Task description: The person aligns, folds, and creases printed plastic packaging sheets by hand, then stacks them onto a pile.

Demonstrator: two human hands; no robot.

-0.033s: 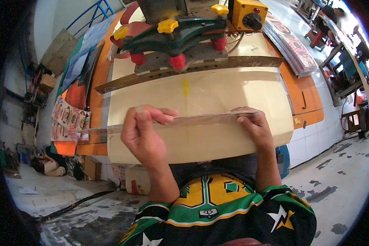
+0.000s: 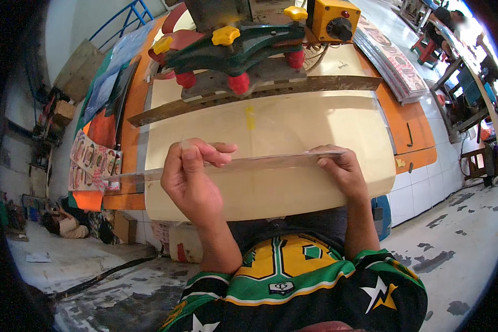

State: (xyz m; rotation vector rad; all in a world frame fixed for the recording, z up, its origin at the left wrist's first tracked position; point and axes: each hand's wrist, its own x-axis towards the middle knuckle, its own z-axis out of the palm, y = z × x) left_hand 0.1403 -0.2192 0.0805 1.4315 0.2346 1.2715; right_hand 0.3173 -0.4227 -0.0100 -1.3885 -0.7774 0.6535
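Observation:
A long clear plastic sheet [image 2: 276, 160] is seen nearly edge-on, stretching across a cream-coloured work surface [image 2: 315, 193]. My right hand [image 2: 343, 174] grips its right part, thumb on the near side and fingers behind. Raised over the sheet's left half is my left hand [image 2: 193, 182], palm turned up, with thumb and fingers curled together. A faint clear bit shows by that thumb tip, but what the pinch holds is too thin to make out. Left of this hand, the sheet's far end reaches some printed cards [image 2: 97, 157].
Beyond my hands stands a dark green press head [image 2: 238, 52] with yellow knobs and red feet, above a metal bar [image 2: 332, 84]. A yellow control box [image 2: 332, 19] is beside it. Stacked printed sheets [image 2: 390, 61] and a hex key [image 2: 410, 134] lie right. A person [image 2: 66, 221] is low at left.
Both my hands have shifted very slightly to the left along with the clear sheet. Their grips look the same.

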